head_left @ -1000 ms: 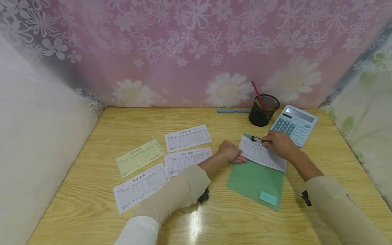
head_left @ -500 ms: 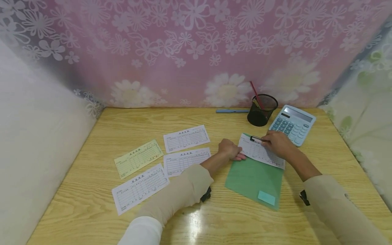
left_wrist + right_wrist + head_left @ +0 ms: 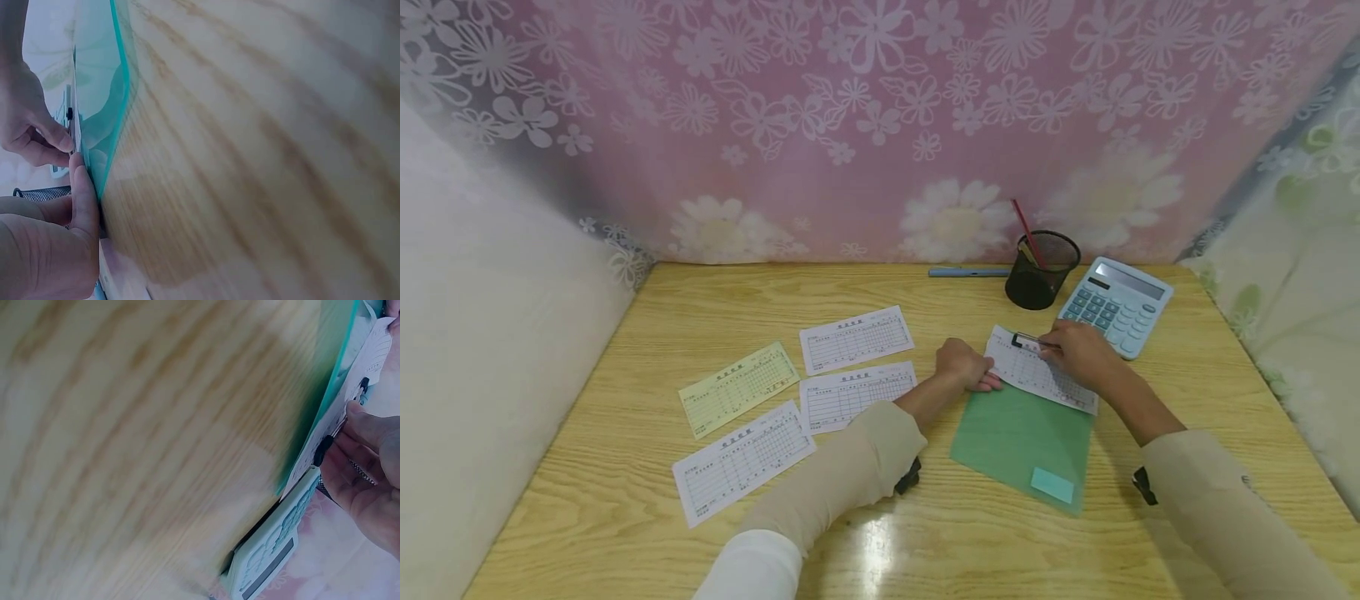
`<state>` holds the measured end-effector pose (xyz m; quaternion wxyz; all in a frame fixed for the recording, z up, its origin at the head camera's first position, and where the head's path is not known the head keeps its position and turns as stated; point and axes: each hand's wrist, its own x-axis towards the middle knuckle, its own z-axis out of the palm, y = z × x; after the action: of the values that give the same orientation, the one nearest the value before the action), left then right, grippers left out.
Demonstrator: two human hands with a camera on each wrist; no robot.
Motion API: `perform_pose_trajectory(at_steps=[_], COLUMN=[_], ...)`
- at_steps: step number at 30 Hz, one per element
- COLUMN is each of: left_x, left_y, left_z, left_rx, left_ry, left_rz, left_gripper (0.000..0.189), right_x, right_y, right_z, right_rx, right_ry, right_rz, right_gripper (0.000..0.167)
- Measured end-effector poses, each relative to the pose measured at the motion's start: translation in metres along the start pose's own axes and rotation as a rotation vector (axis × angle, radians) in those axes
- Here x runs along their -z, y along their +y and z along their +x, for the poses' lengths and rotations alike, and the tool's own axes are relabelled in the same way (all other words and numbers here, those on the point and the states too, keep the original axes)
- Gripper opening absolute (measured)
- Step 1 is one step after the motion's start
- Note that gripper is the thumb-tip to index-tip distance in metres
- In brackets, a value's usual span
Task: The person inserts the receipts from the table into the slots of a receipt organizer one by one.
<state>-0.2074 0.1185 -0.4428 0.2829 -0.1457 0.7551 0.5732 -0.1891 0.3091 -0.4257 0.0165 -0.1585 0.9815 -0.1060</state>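
A green translucent clipboard [image 3: 1022, 442] lies at the right of the table, with a metal clip [image 3: 1028, 339] at its top end. Under the clip is a white printed form [image 3: 1037, 372], which covers the board's upper part at a slant. My right hand [image 3: 1082, 354] pinches the clip between thumb and fingers, also seen in the right wrist view. At the form's left edge, my left hand [image 3: 964, 367] grips the paper beside the board's edge. In the left wrist view the left fingers [image 3: 82, 194] lie along that edge; whether they also grip the board is unclear.
White printed forms [image 3: 857, 339] and a yellow one [image 3: 739, 389] lie left of the board. Behind it stand a blue calculator [image 3: 1120, 302] and a black mesh pen cup [image 3: 1037, 283], with a blue pen [image 3: 967, 272] nearby. A turquoise sticker [image 3: 1052, 485] is on the board.
The form has shifted slightly upward under the clip, covering a bit more of the board's top. Both hands keep their hold, almost unmoved.
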Motion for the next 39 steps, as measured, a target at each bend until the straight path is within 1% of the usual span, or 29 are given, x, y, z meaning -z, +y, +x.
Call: perform_pose_trajectory(at_steps=[8,12,15,17,20,22,23,25,29,30,32,34,35,39], left_x=[0.0,0.001,0.008,0.017,0.038,0.056,0.066,0.087,0.132,0.143,0.164,0.184,0.194,0.225], left_y=[0.001,0.001,0.003,0.003,0.001,-0.001,-0.002,-0.004,-0.008,-0.009,-0.012,-0.015,-0.016,-0.022], left_z=[-0.001,-0.003,-0.009,-0.013,-0.016,-0.016,-0.016,-0.017,-0.018,-0.017,-0.015,-0.012,-0.011,-0.009], left_rx=[-0.032,-0.044,-0.081,-0.131,-0.231,-0.295,-0.317,-0.338,-0.343,-0.344,-0.349,-0.356,-0.351,-0.342], left_ry=[0.0,-0.002,-0.026,-0.046,-0.07,-0.089,-0.097,-0.11,-0.111,-0.102,-0.064,-0.018,0.015,0.121], left_rz=[0.028,0.031,0.062,0.096,0.159,0.192,0.202,0.207,0.217,0.222,0.244,0.265,0.279,0.346], left_gripper=[0.019,0.016,0.016,0.017,0.02,0.022,0.023,0.025,0.031,0.033,0.036,0.037,0.037,0.04], right_x=[-0.002,-0.002,-0.002,-0.002,-0.002,-0.001,-0.001,0.0,0.001,0.001,0.0,0.0,0.0,0.002], right_y=[0.001,0.001,0.002,0.003,0.004,0.004,0.004,0.003,0.003,0.003,0.004,0.005,0.006,0.007], right_z=[-0.001,0.0,0.001,0.002,0.002,0.003,0.003,0.003,0.004,0.005,0.005,0.005,0.005,0.006], right_rx=[0.011,0.016,0.016,0.008,-0.007,-0.017,-0.021,-0.024,-0.021,-0.02,-0.017,-0.016,-0.011,0.001], right_ry=[0.012,0.016,0.017,0.014,0.009,0.003,0.0,-0.006,-0.017,-0.019,-0.023,-0.028,-0.028,-0.035], right_rz=[-0.003,0.0,0.001,0.004,0.002,-0.001,-0.004,-0.009,-0.003,0.0,0.006,0.009,0.01,0.006], right_gripper=[0.026,0.026,0.025,0.025,0.025,0.025,0.026,0.026,0.027,0.027,0.027,0.027,0.028,0.028])
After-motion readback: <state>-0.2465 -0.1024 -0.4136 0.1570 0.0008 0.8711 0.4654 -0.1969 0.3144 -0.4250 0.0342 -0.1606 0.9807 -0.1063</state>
